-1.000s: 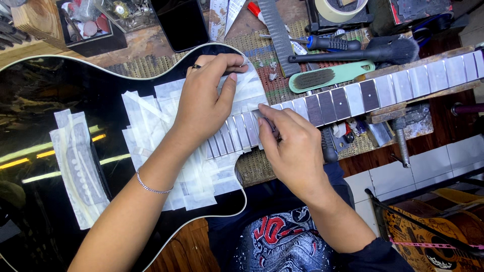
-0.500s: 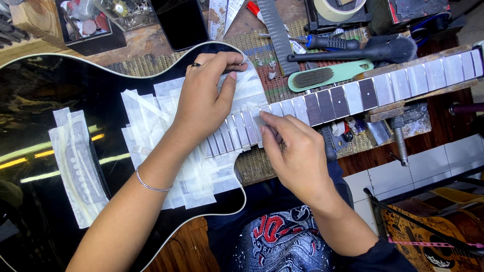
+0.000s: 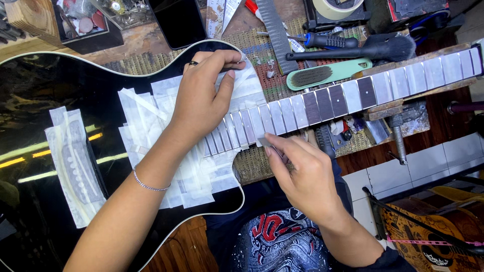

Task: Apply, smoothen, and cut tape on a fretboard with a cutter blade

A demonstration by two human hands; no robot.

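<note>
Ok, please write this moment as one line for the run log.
left hand: flat on taped guitar body | right hand: pinches small tape piece at fretboard edge | brush: beyond neck

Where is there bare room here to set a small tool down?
Bare: the black guitar body between the loose tape strips and the left hand. Crowded: the bench mat above the neck, with brush, green file block and screwdriver. The right hand fills the near edge.

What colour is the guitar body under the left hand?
Glossy black, with a pale edge binding, seen in the head view: guitar body under the left hand.
</note>
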